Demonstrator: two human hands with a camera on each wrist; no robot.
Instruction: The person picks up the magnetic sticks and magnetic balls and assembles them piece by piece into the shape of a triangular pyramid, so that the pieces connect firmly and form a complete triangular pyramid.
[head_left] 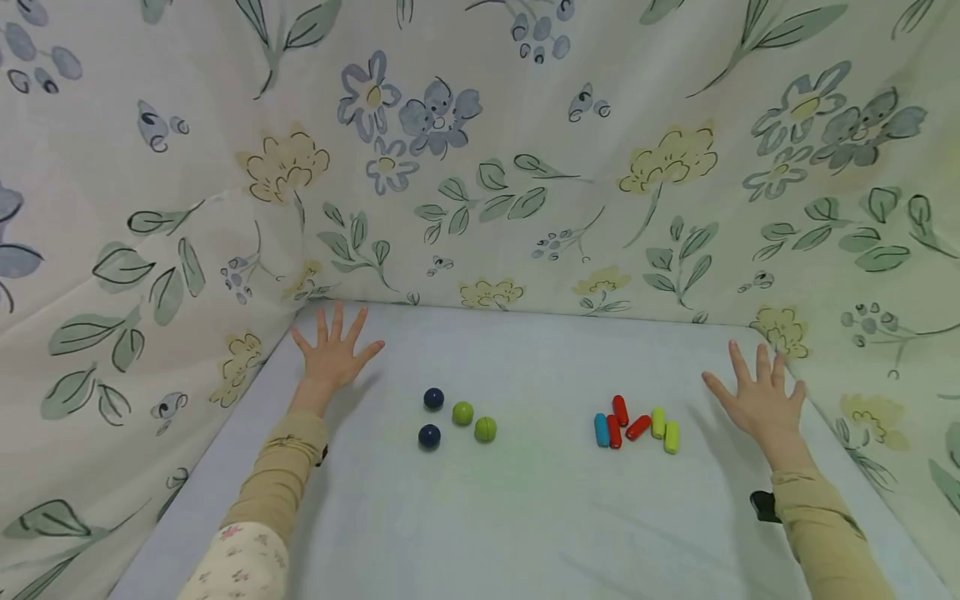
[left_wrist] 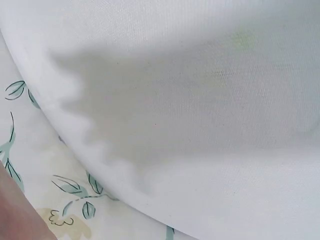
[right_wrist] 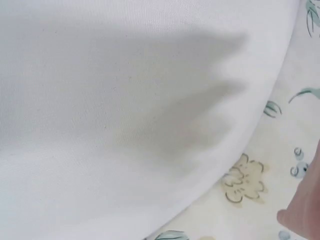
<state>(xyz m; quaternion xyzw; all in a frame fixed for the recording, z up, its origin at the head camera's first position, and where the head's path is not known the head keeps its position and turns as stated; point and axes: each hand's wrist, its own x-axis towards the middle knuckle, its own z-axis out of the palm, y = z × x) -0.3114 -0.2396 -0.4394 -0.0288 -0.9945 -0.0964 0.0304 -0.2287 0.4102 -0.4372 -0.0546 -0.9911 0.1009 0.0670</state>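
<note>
My left hand [head_left: 330, 357] is held over the far left of the white table with its fingers spread, holding nothing. Over the far right side my right hand [head_left: 763, 408] is spread the same way, also without anything in it. Nearest the left hand are two dark blue balls [head_left: 430, 437] and two green balls [head_left: 485, 429], one of them with a line across it. To the left of the right hand lies a group of small capsule-shaped pieces: a blue one [head_left: 602, 430], three red ones [head_left: 638, 427] and two yellow-green ones [head_left: 671, 437].
A floral curtain [head_left: 525, 150] rises behind the table [head_left: 525, 517] and hangs along both its sides. Both wrist views show hand shadows on the white surface near its rounded edge, with part of a hand at the lower corner.
</note>
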